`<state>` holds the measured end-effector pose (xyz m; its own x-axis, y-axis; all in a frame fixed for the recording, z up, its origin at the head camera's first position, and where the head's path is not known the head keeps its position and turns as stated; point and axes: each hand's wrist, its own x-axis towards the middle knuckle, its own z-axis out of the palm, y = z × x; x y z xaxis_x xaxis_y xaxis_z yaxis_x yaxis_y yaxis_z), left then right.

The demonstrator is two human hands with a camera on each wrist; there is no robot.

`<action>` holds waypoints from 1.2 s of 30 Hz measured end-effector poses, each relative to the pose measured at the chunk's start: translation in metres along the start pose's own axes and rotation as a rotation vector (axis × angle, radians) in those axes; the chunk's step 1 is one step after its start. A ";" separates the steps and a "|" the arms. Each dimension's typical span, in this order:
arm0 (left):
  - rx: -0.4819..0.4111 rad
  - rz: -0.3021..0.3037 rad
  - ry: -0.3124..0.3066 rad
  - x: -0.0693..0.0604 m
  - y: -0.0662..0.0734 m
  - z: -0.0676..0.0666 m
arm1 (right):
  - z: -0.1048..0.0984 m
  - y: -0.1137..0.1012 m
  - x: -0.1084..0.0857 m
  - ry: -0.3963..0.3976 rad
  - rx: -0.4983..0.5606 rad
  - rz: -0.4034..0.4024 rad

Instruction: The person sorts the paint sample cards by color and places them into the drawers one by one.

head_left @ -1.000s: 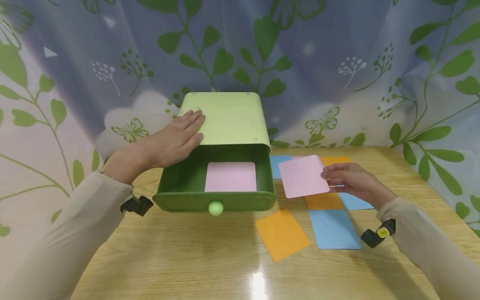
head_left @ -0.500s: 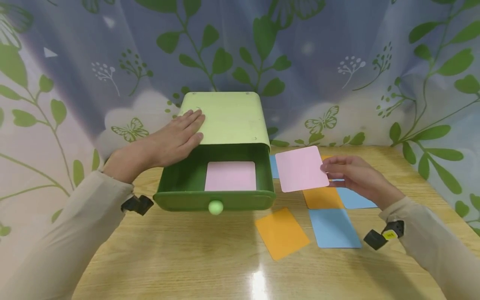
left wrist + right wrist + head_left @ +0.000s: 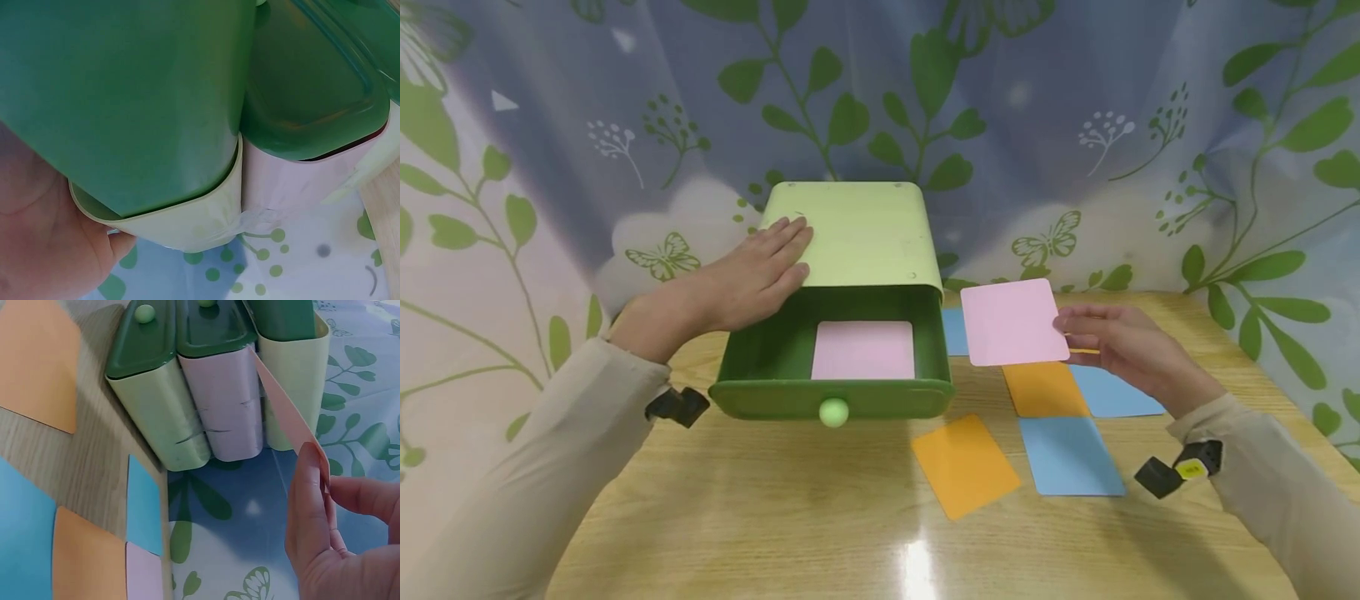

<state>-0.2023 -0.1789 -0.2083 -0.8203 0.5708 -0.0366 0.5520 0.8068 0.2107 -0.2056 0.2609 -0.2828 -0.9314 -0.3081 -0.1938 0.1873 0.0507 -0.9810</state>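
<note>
My left hand rests, fingers straight, on the left part of the pale green top of a drawer cabinet. Its top drawer, dark green with a round light green knob, is pulled out. Inside lies a pink card. To the right of the cabinet, my right hand pinches another pink card by its right edge, raised above the table; in the right wrist view thumb and fingers hold this card edge-on. The left wrist view shows the drawer's green side beside my palm.
On the wooden table lie an orange card, a blue card, another orange card and more blue ones. The right wrist view shows a flat pink card and two lower, closed drawers. A leaf-patterned curtain hangs behind.
My right hand has lifted the pink card higher off the table and levelled its tilt. The left hand stays in place on the cabinet.
</note>
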 end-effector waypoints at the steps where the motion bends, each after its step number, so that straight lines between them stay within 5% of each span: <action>1: 0.001 0.000 0.000 0.000 0.000 0.000 | 0.000 -0.001 0.000 0.000 0.018 -0.005; 17: 0.019 0.002 -0.006 0.001 0.001 -0.005 | 0.007 -0.023 -0.012 -0.067 0.176 -0.095; 28: 0.005 0.001 -0.006 0.001 -0.001 -0.003 | 0.053 -0.037 -0.027 -0.197 0.088 -0.099; 36: -0.003 0.022 0.006 0.002 -0.002 -0.001 | 0.090 -0.046 -0.033 -0.152 0.027 -0.078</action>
<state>-0.2054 -0.1797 -0.2080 -0.8085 0.5879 -0.0263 0.5699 0.7934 0.2141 -0.1552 0.1828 -0.2307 -0.8860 -0.4502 -0.1108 0.1263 -0.0044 -0.9920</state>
